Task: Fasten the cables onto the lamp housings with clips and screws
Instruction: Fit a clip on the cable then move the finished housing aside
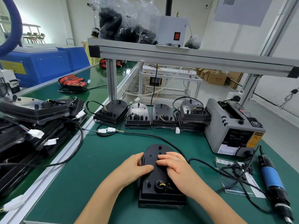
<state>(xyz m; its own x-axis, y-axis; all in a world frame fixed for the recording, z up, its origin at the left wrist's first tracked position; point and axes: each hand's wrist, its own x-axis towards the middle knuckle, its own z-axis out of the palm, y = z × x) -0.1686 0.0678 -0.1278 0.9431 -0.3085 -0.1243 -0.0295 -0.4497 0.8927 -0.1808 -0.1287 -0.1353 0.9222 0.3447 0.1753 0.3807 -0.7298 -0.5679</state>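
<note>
Bright, even, diffuse light falls from above; shadows on the green worktop (100,167) are soft and faint. The wide-angle lens bows the shelf beam (178,56) and stretches the corners; centre sharp, far edges slightly smeared

We saw a tape dispenser (233,126) on the mat (97,175), a white box (171,28) on the shelf (178,55), a blue machine (43,65) far left.

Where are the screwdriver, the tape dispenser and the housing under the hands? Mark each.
Screwdriver (271,177): head view, blue body.
Tape dispenser (216,135): head view, grey side wall.
Housing (153,178): head view, black back, centre.
</note>
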